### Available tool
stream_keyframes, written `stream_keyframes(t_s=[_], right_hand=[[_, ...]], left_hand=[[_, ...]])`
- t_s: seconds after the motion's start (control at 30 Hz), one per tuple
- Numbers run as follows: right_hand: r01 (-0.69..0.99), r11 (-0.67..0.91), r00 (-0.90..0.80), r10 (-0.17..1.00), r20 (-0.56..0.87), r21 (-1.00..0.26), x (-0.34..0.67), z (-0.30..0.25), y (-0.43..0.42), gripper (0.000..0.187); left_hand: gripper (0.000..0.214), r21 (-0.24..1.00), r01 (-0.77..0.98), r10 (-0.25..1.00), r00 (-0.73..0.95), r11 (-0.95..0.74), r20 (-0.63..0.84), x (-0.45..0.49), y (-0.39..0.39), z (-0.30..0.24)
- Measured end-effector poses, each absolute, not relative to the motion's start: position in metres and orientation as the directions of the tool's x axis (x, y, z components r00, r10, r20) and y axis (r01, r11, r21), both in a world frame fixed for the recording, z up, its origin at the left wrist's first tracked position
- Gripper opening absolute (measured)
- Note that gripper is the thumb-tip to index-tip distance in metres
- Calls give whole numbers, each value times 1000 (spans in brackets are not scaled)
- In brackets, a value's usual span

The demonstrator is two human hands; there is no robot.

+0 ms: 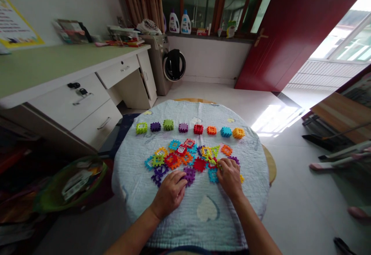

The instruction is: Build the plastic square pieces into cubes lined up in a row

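Interlocking plastic building tiles in many colours lie in a loose heap on a round table. My left hand (171, 192) is closed at the near side of the heap, its fingertips on the edge of a purple tile (189, 175). On the heap's right side my right hand (230, 175) has its fingers curled down, hiding what they hold, if anything. A red tile (199, 165) and a blue tile (213, 175) lie just left of it. Beyond the heap stands a row of several small blocks, among them a green block (168, 124) and a yellow-orange block (239, 133).
A pale blue cloth (139, 224) with heart shapes covers the table. To the left are a long desk (58, 67) with drawers and a green basket (48, 203). A washing machine (159, 62) with its door open and a red door (278, 34) stand farther back.
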State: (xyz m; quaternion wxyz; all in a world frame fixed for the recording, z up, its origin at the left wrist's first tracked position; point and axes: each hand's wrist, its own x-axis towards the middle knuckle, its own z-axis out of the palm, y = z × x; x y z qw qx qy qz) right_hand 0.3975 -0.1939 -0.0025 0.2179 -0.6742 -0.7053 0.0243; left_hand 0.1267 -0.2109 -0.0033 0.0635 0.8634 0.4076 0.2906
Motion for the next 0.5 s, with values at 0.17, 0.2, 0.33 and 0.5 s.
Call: stream_keyframes(t_s=[0.17,0.2,0.33,0.5], right_hand=[[944,121,-46,970,240,-306,398,1,-185,16],[946,122,-56,974,218,-302,399,2,-183,16],[941,115,-78,989,126,-317,404,4,-179,33],[936,88,-74,996,55,-342,418,-1,-182,53]], left_hand=[[20,330,673,738,509,-662,443,125,-211,-6],[19,323,675,737,516,-663,437,125,-211,-6],[20,302,685,736,524,-663,429,124,-211,-10],[23,289,719,753,480,-631,450,124,-208,-15]])
